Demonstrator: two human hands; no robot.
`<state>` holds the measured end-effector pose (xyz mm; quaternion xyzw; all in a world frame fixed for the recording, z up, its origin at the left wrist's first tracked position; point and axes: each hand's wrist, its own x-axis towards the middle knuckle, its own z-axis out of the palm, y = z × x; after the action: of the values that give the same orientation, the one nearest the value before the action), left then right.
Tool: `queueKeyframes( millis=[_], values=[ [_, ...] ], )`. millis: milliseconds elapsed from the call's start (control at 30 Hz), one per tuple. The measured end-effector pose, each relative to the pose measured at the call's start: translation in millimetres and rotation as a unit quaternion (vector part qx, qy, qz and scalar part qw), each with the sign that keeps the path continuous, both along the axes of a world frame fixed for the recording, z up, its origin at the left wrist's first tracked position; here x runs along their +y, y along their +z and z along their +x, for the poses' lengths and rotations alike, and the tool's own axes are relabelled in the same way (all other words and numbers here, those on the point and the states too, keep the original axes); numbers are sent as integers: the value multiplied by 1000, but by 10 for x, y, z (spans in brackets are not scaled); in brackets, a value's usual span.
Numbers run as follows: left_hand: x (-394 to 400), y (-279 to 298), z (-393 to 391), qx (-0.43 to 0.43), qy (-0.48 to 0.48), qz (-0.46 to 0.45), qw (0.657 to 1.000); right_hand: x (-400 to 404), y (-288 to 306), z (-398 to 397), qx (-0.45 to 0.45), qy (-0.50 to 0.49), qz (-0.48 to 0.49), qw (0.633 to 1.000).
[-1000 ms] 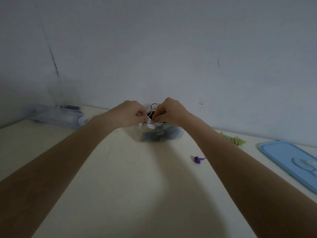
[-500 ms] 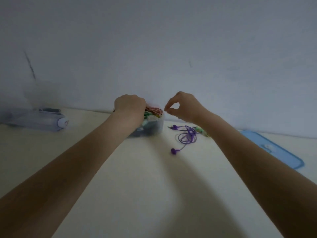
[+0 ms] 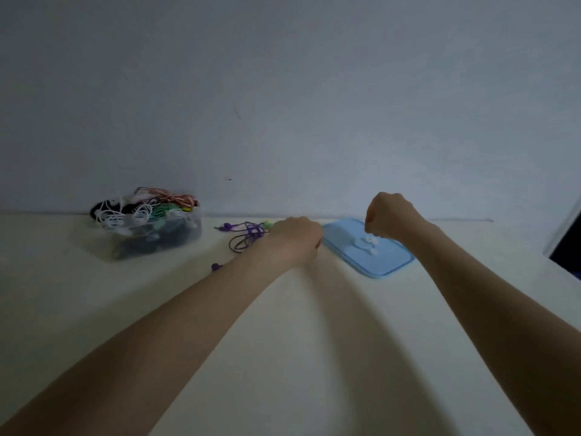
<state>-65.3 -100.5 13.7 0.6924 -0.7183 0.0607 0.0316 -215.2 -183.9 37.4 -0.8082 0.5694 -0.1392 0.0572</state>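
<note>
Both hands work right of centre in the frame. Right hand [image 3: 393,215] hovers over the blue lid [image 3: 386,262], which lies flat on the desk [image 3: 283,341]. Its fingers are curled into a tight pinch, thumb to forefinger, pointing down at the white earphones [image 3: 366,242] on the lid's middle. I cannot tell whether a thin wire hangs from the pinch: too fine, too dim.

Left hand [image 3: 297,239] sits low at the lid's left edge, fingers folded under and hidden by the back of the hand. I cannot tell whether it grips anything.

My reading: the lid serves as a tray, so a sorted set lies apart from the rest. Purple earphones [image 3: 248,236] lie loose on the desk just left of the left hand, likely for the same reason. The clear tub [image 3: 188,234], left of centre, holds the unsorted tangle of cables [image 3: 147,209], heaped above its rim.
</note>
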Motion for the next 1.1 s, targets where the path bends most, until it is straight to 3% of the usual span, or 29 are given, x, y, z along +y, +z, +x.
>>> queueKeyframes(
  millis=[133,400,600,733,967,1100],
  values=[
    [-56,-93,-13,31,-14,3,999,37,-141,-164,13,-9,77,997],
    [-78,-183,73,52,-9,-10,999,-29,-322,-157,-6,-26,74,997],
    [-75,-274,504,100,80,-52,990,-35,-357,-71,-33,-39,31,998],
    [-99,-324,699,140,181,5,973,29,-280,177,-113,22,31,993],
    [86,-233,831,185,48,18,981,149,-378,614,-196,131,63,970],
    [177,-174,952,166,44,14,985,159,-466,875,-171,200,28,964]
  ],
)
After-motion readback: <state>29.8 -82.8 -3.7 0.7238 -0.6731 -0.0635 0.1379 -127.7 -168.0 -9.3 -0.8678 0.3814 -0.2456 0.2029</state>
